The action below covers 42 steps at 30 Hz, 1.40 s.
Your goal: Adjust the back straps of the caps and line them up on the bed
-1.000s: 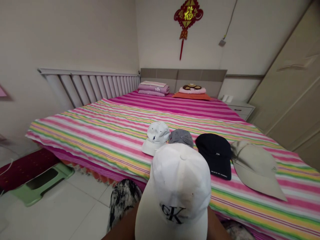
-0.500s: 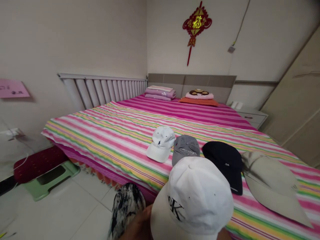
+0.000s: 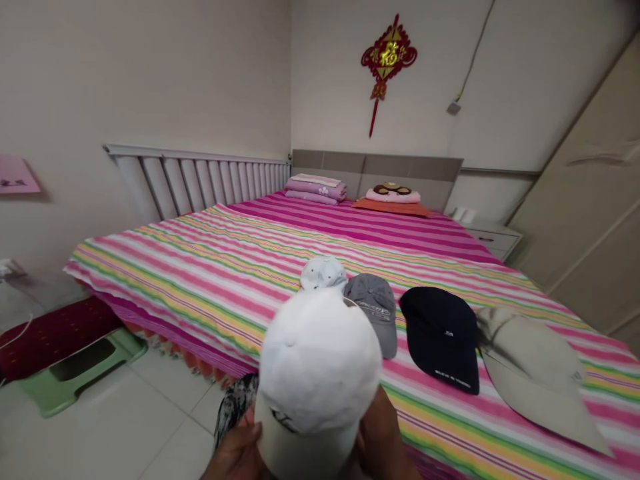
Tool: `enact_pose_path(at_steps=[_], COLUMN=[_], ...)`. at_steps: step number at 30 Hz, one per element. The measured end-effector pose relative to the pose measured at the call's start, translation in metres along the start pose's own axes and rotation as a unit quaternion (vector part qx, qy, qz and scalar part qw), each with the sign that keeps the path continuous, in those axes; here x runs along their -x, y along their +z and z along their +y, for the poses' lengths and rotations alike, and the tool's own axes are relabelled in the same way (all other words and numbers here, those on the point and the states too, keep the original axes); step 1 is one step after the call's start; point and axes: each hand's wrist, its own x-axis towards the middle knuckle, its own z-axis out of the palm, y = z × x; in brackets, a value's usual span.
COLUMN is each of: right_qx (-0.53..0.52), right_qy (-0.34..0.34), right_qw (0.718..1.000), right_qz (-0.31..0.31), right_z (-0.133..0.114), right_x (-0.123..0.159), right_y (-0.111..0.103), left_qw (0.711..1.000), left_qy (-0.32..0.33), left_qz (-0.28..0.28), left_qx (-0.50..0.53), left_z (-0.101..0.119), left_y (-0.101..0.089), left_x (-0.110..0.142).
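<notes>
Held between two bare hands, a white cap (image 3: 315,373) sits crown up just off the near edge of the bed, its brim turned back toward the person and dark lettering partly showing above it. Left hand (image 3: 233,450) pinches the brim's edge with the thumb on top; right hand (image 3: 383,430) closes on the opposite side, its fingertips hidden behind the cap. Directly beyond the grip, a smaller pale cap (image 3: 323,270) is half covered from sight by the held one. Just beyond and to the right of the grip lies a gray cap (image 3: 373,307), then a black cap (image 3: 443,333), and farthest right a beige cap (image 3: 540,373) touching or nearly touching the black one. Under them spreads a striped cover (image 3: 190,267). Well beyond the grip, purple folded bedding (image 3: 315,190) and a pink bundle (image 3: 393,195) rest before the headboard (image 3: 330,162), with a red hanging (image 3: 389,57) on the wall above. Left of the grip, a green stool (image 3: 80,377) stands on the tiled floor (image 3: 160,387).
</notes>
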Motion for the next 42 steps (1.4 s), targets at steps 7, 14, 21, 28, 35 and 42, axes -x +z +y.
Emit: enact_pose_path(at_steps=[7, 14, 21, 28, 35, 42], right_qx=[0.155, 0.170, 0.123, 0.021, -0.342, -0.417], right_qy=[-0.052, -0.004, 0.074, 0.162, 0.392, 0.431], right_qw=[0.981, 0.980, 0.986, 0.983, 0.820, 0.741], right_qz=[0.103, 0.100, 0.088, 0.086, 0.237, 0.301], right_z=[0.025, 0.037, 0.049, 0.056, 0.062, 0.076], right_x=[0.016, 0.020, 0.028, 0.029, 0.015, 0.016], right_y=[-0.020, -0.025, -0.020, -0.018, -0.029, -0.042], left_qw=[0.998, 0.978, 0.953, 0.961, 0.979, 0.999], left_qy=[0.019, 0.038, 0.054, 0.080, 0.050, 0.016], left_qz=[-0.037, -0.189, -0.284, -0.257, -0.193, -0.023], left_qx=[0.051, 0.082, 0.085, 0.056, 0.044, 0.020], left_z=[0.027, 0.046, 0.044, 0.054, 0.036, -0.001], left_y=[-0.020, -0.008, 0.006, 0.013, 0.036, 0.053], left_x=[-0.007, -0.024, -0.047, -0.073, -0.090, -0.093])
